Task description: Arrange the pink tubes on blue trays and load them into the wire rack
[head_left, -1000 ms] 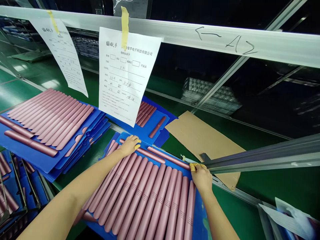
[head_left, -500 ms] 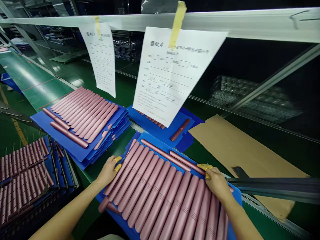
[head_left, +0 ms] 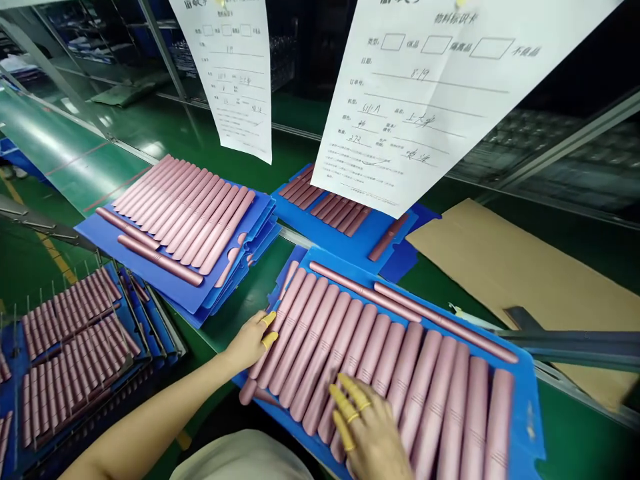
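In the head view, a row of long pink metallic tubes [head_left: 345, 340] lies side by side on a blue plastic sheet [head_left: 525, 413]. Two more tubes, including a thin-looking one [head_left: 450, 323], lie crosswise along the far edge. My left hand [head_left: 250, 343] rests at the row's left side, its yellow-covered fingertips extended against the leftmost tube, not wrapped round it. Over the near middle of the row is my right hand [head_left: 370, 420], slightly blurred, with yellow-covered fingers stretched out and apart on or just above the tubes.
A stack of blue sheets [head_left: 190, 300] with pink tubes sits at left. Behind is another loaded blue sheet [head_left: 345, 243], partly hidden by a hanging paper form [head_left: 425, 127]. Flat cardboard [head_left: 475, 260] lies at right. A rack of tubes [head_left: 75, 347] stands at lower left.
My right hand has left the far crosswise tube and come nearer, over the middle of the row. My left hand keeps to the left side. The camera view has shifted.
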{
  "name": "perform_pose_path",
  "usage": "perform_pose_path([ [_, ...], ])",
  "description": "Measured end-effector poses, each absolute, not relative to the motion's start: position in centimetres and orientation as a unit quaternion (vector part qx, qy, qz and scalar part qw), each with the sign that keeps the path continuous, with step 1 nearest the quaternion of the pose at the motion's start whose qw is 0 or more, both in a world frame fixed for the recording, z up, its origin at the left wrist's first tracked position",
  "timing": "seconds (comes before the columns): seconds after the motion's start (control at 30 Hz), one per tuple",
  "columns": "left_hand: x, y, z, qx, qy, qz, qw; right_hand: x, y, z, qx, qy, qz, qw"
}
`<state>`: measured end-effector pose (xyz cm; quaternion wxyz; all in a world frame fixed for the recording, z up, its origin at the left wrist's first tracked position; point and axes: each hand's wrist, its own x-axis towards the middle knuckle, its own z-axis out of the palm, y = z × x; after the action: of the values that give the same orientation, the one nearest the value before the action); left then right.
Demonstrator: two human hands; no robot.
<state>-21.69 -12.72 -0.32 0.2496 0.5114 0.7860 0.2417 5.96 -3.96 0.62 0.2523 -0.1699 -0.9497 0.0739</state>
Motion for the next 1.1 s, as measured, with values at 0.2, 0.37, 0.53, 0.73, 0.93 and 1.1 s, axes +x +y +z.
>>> perform_pose_path([
  [0.2, -23.7, -13.3, -1.7, 0.579, 0.730, 0.314, 0.181, 0.1, -10.8, -0.4, -0.156, -0.951, 0.122, 0.236],
  [0.37, -25.4, -13.1, -2.2, 0.641, 0.674, 0.323, 0.173, -3.3, -11.3, -1.9, -0.192, -0.956, 0.084, 0.208],
  [0.53, -25.9, -9.8, -1.3, 0.670, 0.667, 0.275, 0.176, -4.4, -11.1, -2.9, -0.263, -0.937, 0.069, 0.221],
  [0.73, -24.5, -3.2, -0.5, 0.704, 0.666, 0.162, 0.185, -4.6, -11.4, -2.6, -0.307, -0.918, 0.084, 0.235],
  [0.93, -25.5, 0.1, -2.0, 0.642, 0.712, 0.259, 0.120, -5.2, -11.0, -3.3, -0.309, -0.907, 0.064, 0.279],
  [1.1, -26.1, 2.3, -2.4, 0.632, 0.682, 0.343, 0.138, -5.2, -10.7, -3.3, -0.298, -0.910, 0.048, 0.283],
])
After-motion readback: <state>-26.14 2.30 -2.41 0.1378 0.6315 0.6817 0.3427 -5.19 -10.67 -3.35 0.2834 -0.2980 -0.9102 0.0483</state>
